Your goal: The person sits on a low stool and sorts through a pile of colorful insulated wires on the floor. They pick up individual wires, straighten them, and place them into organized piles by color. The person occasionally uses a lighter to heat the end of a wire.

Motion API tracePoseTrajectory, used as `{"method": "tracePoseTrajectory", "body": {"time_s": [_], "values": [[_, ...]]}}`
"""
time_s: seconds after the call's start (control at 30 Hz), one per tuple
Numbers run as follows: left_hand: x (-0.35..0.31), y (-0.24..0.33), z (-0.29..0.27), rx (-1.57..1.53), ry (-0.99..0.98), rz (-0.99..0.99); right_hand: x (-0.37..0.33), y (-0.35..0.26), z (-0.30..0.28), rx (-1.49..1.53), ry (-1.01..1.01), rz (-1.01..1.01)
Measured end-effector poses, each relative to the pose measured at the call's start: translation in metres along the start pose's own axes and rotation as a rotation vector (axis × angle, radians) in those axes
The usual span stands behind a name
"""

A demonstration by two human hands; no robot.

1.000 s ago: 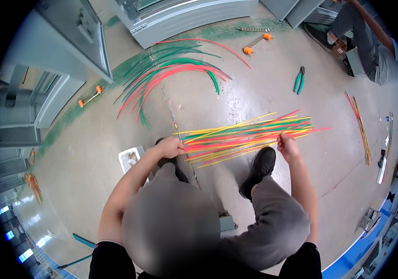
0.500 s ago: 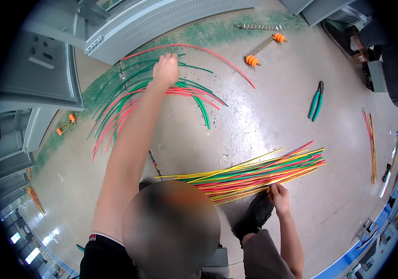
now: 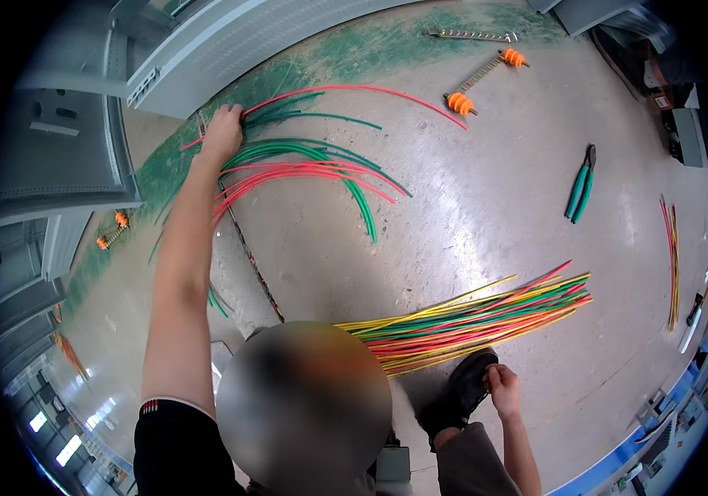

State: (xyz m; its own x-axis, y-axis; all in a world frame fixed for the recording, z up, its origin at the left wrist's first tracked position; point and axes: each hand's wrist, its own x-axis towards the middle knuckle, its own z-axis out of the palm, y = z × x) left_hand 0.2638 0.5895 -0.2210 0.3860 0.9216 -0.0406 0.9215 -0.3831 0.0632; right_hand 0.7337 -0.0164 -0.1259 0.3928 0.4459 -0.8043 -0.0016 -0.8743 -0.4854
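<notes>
My left hand [image 3: 223,132] reaches forward to the far left, its fingers closed round a long red wire [image 3: 362,87] that curves away to the right. Dark green wires [image 3: 321,116] lead out beside those fingers; whether they are also gripped cannot be told. Just nearer, curved green wires [image 3: 304,149] and red wires [image 3: 321,169] lie spread on the floor. My right hand [image 3: 501,388] is pinched closed beside my black shoe [image 3: 457,393]; what it holds, if anything, is hidden. A bundle of yellow, red and green wires [image 3: 478,318] lies in front of that shoe.
Green-handled pliers [image 3: 581,194] lie to the right. Beyond are a metal strip with orange insulators [image 3: 478,78] and another metal strip [image 3: 474,35]. Grey cabinets [image 3: 205,58] stand at the far left. More wires [image 3: 672,264] and another person's leg [image 3: 701,74] are at the right.
My left hand has moved left and slightly nearer, and the red wire's left end has shifted with it. My right hand has drawn back from the wire bundle's edge.
</notes>
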Motion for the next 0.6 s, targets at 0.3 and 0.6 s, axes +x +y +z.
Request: {"method": "tracePoseTrajectory", "body": {"time_s": [0.3, 0.6], "values": [[-0.124, 0.049, 0.002, -0.385, 0.126, 0.055, 0.008, -0.01, 0.018, -0.093, -0.017, -0.099], [-0.209, 0.141, -0.154, -0.825, 0.102, -0.055, -0.042, -0.072, 0.031, -0.019, -0.128, -0.293]]}}
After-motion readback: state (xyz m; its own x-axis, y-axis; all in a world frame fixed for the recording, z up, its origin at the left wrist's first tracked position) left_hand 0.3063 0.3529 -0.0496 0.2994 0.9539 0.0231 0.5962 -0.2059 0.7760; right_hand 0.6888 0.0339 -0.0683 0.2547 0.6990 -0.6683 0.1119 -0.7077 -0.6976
